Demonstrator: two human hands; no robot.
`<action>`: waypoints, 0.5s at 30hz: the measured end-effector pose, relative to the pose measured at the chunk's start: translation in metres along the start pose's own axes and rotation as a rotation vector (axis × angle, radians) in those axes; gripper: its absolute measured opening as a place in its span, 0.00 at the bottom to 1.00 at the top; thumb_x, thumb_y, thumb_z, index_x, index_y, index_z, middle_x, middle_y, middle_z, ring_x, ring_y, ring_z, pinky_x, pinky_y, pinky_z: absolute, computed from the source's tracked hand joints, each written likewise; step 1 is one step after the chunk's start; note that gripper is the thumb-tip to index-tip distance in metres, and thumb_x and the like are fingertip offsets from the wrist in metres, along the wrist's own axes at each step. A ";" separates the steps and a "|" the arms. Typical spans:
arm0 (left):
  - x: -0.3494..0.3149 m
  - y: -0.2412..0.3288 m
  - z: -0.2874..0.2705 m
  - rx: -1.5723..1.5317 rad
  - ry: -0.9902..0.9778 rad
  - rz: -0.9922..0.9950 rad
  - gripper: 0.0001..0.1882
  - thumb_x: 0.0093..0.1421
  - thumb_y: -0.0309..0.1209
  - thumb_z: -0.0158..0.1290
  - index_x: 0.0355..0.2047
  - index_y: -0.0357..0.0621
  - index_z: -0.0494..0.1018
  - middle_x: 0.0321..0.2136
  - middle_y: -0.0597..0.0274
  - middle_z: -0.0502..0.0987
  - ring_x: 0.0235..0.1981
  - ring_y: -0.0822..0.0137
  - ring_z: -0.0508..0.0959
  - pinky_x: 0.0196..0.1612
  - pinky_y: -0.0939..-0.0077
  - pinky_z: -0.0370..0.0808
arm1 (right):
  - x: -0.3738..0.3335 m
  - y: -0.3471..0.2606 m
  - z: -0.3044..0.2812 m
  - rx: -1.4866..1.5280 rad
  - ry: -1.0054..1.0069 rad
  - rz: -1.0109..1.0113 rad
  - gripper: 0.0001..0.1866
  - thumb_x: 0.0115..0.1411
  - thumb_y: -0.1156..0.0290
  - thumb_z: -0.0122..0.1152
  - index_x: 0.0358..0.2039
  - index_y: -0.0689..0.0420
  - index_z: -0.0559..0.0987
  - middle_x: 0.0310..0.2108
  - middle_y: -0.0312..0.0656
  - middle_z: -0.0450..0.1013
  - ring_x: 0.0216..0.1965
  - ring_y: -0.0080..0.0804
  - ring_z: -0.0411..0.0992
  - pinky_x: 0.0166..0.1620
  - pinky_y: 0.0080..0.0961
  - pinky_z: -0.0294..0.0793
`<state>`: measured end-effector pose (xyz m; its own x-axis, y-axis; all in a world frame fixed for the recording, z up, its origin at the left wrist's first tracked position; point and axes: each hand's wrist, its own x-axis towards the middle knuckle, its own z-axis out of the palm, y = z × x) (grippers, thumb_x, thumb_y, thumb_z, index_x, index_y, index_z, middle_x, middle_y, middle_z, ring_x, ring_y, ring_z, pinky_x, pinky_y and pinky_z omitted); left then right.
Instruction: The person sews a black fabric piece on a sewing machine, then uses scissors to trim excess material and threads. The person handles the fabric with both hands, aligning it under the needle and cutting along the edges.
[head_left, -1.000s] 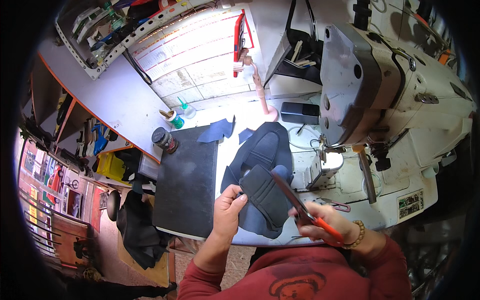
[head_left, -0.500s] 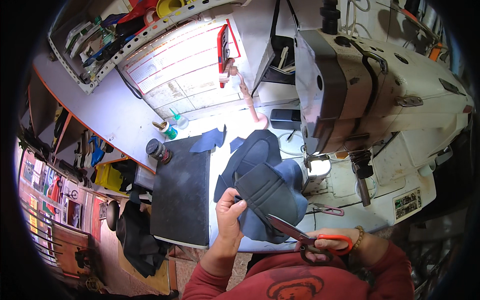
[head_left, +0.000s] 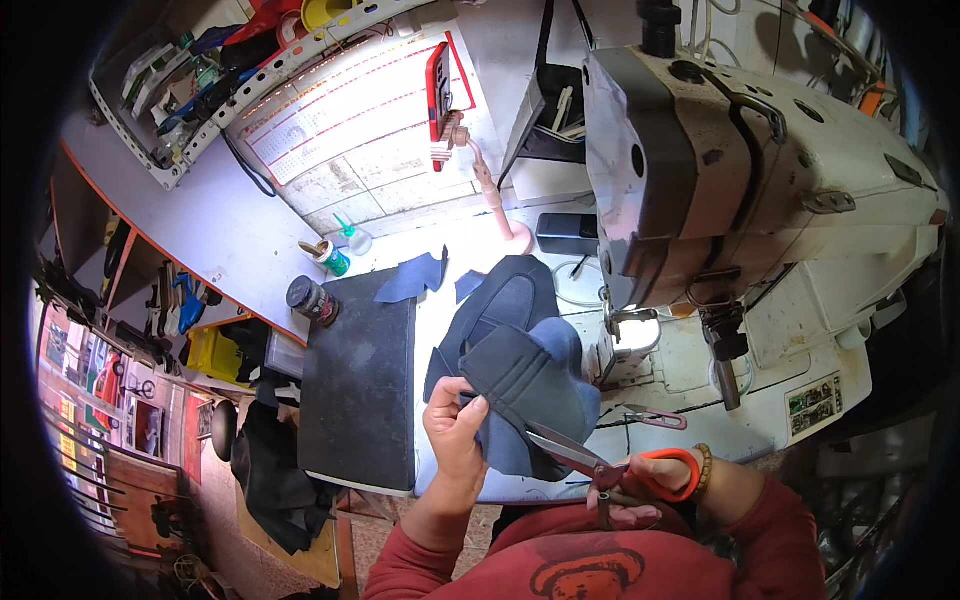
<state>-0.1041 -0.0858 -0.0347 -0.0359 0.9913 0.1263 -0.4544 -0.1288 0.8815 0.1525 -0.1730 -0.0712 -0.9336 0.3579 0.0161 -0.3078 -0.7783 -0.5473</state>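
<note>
My left hand [head_left: 457,430] pinches the left edge of a dark grey-blue stitched fabric piece [head_left: 520,385] with several raised seam lines, holding it up above the bench. Below and behind it lie more dark blue pieces [head_left: 512,285], one with a curved, stitched outline. In my right hand [head_left: 635,488] are large scissors [head_left: 568,450] with an orange handle loop, my fingers through the handles. Their blades point left toward the lower right edge of the stitched piece; whether they touch it I cannot tell.
A big sewing machine [head_left: 720,170] fills the right side. Small pink-handled snips [head_left: 660,419] lie beneath it. To the left are a black board [head_left: 355,400], a dark jar [head_left: 312,299] and blue scraps [head_left: 412,277]. A pink stand [head_left: 512,236] holds a red-cased phone [head_left: 437,95].
The stitched piece and my left hand have shifted slightly left. In my right hand the scissors' handles have spread wider apart, and the blade tips have moved a little left.
</note>
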 end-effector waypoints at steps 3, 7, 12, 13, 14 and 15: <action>-0.001 -0.002 0.001 -0.036 0.002 -0.018 0.08 0.55 0.19 0.53 0.36 0.39 0.71 0.33 0.64 0.77 0.33 0.78 0.75 0.42 0.83 0.71 | 0.001 0.000 0.001 -0.010 0.015 -0.010 0.42 0.63 0.33 0.37 0.58 0.62 0.62 0.29 0.38 0.69 0.19 0.16 0.63 0.24 0.12 0.61; -0.001 -0.004 0.001 -0.142 -0.031 -0.034 0.08 0.56 0.19 0.52 0.37 0.39 0.71 0.34 0.62 0.78 0.34 0.75 0.76 0.43 0.81 0.72 | 0.003 0.003 0.002 -0.015 0.018 -0.028 0.42 0.63 0.34 0.36 0.59 0.63 0.61 0.30 0.38 0.69 0.19 0.16 0.63 0.25 0.13 0.61; -0.002 -0.009 0.002 -0.207 -0.042 -0.086 0.07 0.56 0.19 0.53 0.36 0.39 0.71 0.34 0.61 0.78 0.34 0.74 0.76 0.43 0.81 0.73 | 0.008 0.005 -0.004 0.112 -0.099 -0.013 0.43 0.63 0.34 0.35 0.59 0.65 0.60 0.30 0.39 0.69 0.19 0.17 0.63 0.25 0.14 0.63; -0.002 -0.010 0.003 -0.216 -0.047 -0.088 0.07 0.56 0.19 0.53 0.36 0.39 0.71 0.34 0.61 0.78 0.33 0.74 0.76 0.43 0.81 0.73 | 0.008 0.006 -0.004 0.150 -0.127 -0.010 0.44 0.63 0.34 0.35 0.59 0.65 0.60 0.30 0.39 0.69 0.19 0.18 0.63 0.25 0.14 0.63; -0.003 -0.012 0.004 -0.208 -0.050 -0.083 0.07 0.56 0.19 0.53 0.36 0.39 0.71 0.34 0.61 0.78 0.33 0.74 0.76 0.43 0.81 0.73 | 0.009 0.006 -0.005 0.132 -0.099 -0.027 0.44 0.64 0.34 0.34 0.59 0.65 0.60 0.31 0.40 0.69 0.19 0.18 0.63 0.26 0.15 0.64; -0.004 -0.013 0.004 -0.200 -0.054 -0.078 0.07 0.56 0.19 0.53 0.36 0.39 0.71 0.34 0.61 0.78 0.33 0.75 0.77 0.43 0.81 0.72 | 0.010 0.006 -0.005 0.134 -0.073 -0.043 0.44 0.64 0.34 0.33 0.59 0.66 0.60 0.31 0.40 0.69 0.20 0.19 0.64 0.26 0.16 0.64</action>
<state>-0.0947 -0.0881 -0.0447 0.0510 0.9946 0.0903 -0.6220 -0.0391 0.7820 0.1424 -0.1721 -0.0783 -0.9285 0.3574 0.1007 -0.3646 -0.8266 -0.4288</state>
